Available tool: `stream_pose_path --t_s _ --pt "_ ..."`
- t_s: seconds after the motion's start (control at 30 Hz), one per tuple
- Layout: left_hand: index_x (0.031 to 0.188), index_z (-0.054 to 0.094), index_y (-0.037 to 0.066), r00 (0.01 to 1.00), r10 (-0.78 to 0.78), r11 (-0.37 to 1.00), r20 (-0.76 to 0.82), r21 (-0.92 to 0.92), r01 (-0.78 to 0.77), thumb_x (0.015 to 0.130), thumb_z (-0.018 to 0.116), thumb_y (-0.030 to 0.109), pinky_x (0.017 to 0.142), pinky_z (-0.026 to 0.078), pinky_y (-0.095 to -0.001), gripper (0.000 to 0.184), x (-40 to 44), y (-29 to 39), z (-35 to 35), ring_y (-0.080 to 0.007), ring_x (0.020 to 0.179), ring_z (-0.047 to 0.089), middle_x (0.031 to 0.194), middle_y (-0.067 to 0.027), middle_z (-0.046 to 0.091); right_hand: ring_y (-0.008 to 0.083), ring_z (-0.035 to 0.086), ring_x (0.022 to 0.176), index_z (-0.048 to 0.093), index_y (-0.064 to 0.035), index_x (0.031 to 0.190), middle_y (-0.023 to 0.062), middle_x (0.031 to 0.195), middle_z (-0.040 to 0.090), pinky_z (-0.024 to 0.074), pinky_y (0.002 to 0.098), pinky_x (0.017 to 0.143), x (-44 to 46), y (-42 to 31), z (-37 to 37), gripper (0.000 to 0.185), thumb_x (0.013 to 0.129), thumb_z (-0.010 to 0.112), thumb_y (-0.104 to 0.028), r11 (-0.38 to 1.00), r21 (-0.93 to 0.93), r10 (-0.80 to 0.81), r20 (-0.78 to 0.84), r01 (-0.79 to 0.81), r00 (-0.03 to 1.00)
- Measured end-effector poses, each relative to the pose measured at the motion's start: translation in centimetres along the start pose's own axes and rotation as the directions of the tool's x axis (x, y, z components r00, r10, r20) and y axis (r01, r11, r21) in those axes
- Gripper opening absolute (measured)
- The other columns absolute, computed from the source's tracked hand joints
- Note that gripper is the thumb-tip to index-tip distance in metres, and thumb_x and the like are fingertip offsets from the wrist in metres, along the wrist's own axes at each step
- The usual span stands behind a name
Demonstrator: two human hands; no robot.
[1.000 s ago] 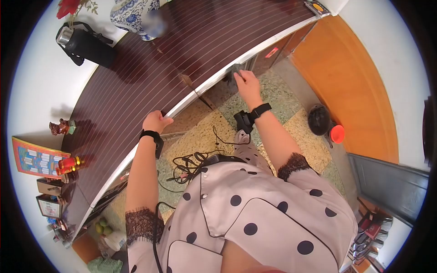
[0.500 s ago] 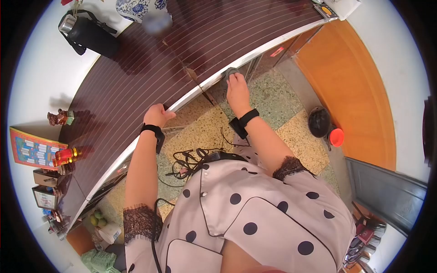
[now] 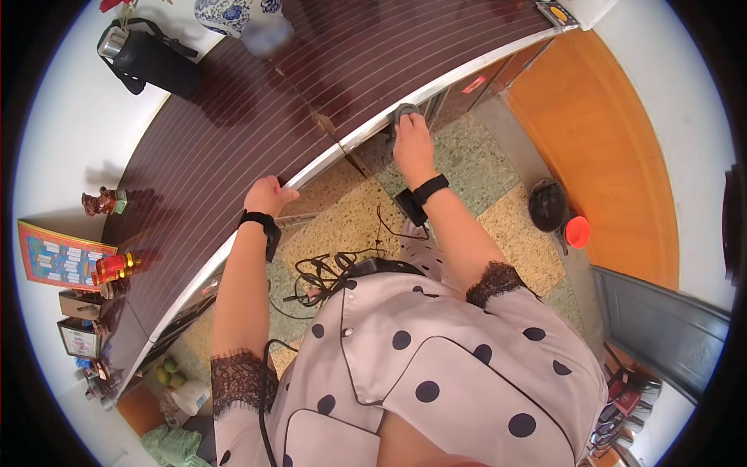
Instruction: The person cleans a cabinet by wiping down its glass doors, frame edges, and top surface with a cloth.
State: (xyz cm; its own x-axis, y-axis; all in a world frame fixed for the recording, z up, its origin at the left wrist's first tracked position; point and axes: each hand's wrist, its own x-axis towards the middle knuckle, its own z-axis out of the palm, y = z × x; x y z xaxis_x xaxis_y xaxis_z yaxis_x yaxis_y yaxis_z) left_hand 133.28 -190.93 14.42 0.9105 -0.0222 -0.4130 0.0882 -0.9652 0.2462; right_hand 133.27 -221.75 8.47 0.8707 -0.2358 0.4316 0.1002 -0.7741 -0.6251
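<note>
My right hand [image 3: 415, 144] is closed on a dark grey cloth [image 3: 406, 113], pressed against the white front edge [image 3: 459, 74] of a dark striped cabinet top [image 3: 257, 124]. Part of the cloth hides under the fingers. Further left along the same edge rests my left hand [image 3: 268, 196], fingers over the rim and thumb sticking out; I see nothing in it, though its fingertips are partly hidden. Both wrists wear black bands.
On the cabinet top stand a black bottle [image 3: 156, 62], a blue-and-white vase [image 3: 233, 15] and a small brown figurine [image 3: 99, 202]. A black pan [image 3: 548, 206] and a red bowl [image 3: 576, 232] are by the orange panel. Black cables [image 3: 327, 276] hang at my waist.
My right hand has slid slightly to the right and up along the edge with the cloth. My left hand has stayed nearly still.
</note>
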Motion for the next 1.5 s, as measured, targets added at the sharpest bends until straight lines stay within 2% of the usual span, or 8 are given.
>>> stream_pose_path --t_s 0.43,0.77,0.83,1.03,1.17,1.4,1.47,1.5 --pt "0.064 0.041 0.006 1.0 0.006 1.0 -0.025 -0.014 -0.006 0.07 0.081 0.036 0.054 0.039 -0.04 0.05 -0.3 0.5 -0.3 -0.028 0.056 0.046 0.059 -0.0129 0.048 0.0392 0.054 0.095 0.057 0.0054 0.096 0.0233 0.103 0.055 0.0458 0.0443 0.082 -0.8 -1.1 0.3 0.016 0.084 0.052 -0.003 0.999 0.038 -0.025 0.132 0.02 0.991" --pt "0.066 0.042 0.007 0.999 -0.044 0.999 0.004 -0.019 0.045 0.067 0.081 0.04 0.059 0.042 -0.0422 0.051 0.1 0.0 -0.1 -0.0327 0.065 0.053 0.066 -0.0133 0.053 0.0387 0.056 0.092 0.058 0.0036 0.098 0.0214 0.101 0.057 0.0467 0.0439 0.08 -0.3 -1.0 -0.2 0.016 0.087 0.052 -0.006 1.0 0.011 0.014 0.086 -0.015 0.996" --pt "0.067 0.042 0.007 1.0 -0.02 1.0 0.0 -0.007 0.02 0.066 0.081 0.041 0.06 0.043 -0.0422 0.052 0.1 0.0 0.0 -0.033 0.066 0.054 0.067 -0.0136 0.054 0.0385 0.056 0.091 0.058 0.0036 0.097 0.0213 0.101 0.058 0.0471 0.0442 0.079 -0.6 -0.4 0.1 0.015 0.087 0.052 -0.006 0.994 -0.018 -0.109 0.057 0.11 0.992" --pt "0.064 0.044 0.006 0.999 0.032 0.999 -0.041 -0.01 -0.032 0.07 0.08 0.037 0.055 0.039 -0.0393 0.048 -0.2 0.2 -0.1 -0.0279 0.056 0.048 0.06 -0.0125 0.049 0.038 0.058 0.091 0.059 0.002 0.096 0.0204 0.103 0.058 0.0472 0.0455 0.079 1.0 0.8 -0.2 0.017 0.091 0.05 -0.011 0.995 -0.102 0.011 -0.026 -0.013 1.0" --pt "0.064 0.044 0.006 0.998 0.047 0.999 -0.046 0.012 -0.047 0.07 0.08 0.037 0.055 0.04 -0.0393 0.048 0.1 -0.2 0.2 -0.028 0.056 0.048 0.06 -0.0128 0.05 0.0376 0.057 0.089 0.059 -0.001 0.094 0.0198 0.098 0.059 0.0471 0.045 0.077 -1.2 -1.0 0.3 0.016 0.089 0.05 -0.013 0.988 0.016 -0.152 0.025 0.152 0.988" --pt "0.065 0.04 0.007 1.0 0.003 1.0 -0.006 -0.017 -0.003 0.067 0.081 0.04 0.058 0.041 -0.0429 0.053 0.3 -0.4 0.2 -0.0334 0.063 0.051 0.065 -0.0142 0.052 0.0376 0.057 0.089 0.059 -0.0021 0.097 0.0192 0.099 0.058 0.048 0.0435 0.077 1.0 0.9 -0.1 0.017 0.092 0.047 -0.013 0.995 -0.102 0.008 -0.061 -0.014 0.998" --pt "0.065 0.04 0.007 1.0 -0.001 1.0 0.005 -0.015 0.002 0.067 0.081 0.041 0.058 0.041 -0.0428 0.053 0.4 -0.5 0.2 -0.0335 0.062 0.051 0.064 -0.0142 0.052 0.0375 0.057 0.091 0.059 0.0001 0.1 0.0183 0.103 0.058 0.0474 0.0438 0.079 -1.3 -1.4 0.7 0.018 0.09 0.049 -0.011 0.964 0.18 0.176 0.115 -0.195 0.978" --pt "0.065 0.04 0.007 1.0 -0.002 1.0 0.005 -0.015 0.002 0.067 0.081 0.041 0.058 0.041 -0.0428 0.053 0.4 -0.5 0.2 -0.0335 0.062 0.051 0.064 -0.0141 0.052 0.0372 0.057 0.092 0.058 0.0006 0.099 0.0178 0.103 0.058 0.0461 0.0436 0.082 -2.5 -2.1 0.7 0.018 0.086 0.051 -0.009 0.994 0.049 -0.107 0.186 0.099 0.977"
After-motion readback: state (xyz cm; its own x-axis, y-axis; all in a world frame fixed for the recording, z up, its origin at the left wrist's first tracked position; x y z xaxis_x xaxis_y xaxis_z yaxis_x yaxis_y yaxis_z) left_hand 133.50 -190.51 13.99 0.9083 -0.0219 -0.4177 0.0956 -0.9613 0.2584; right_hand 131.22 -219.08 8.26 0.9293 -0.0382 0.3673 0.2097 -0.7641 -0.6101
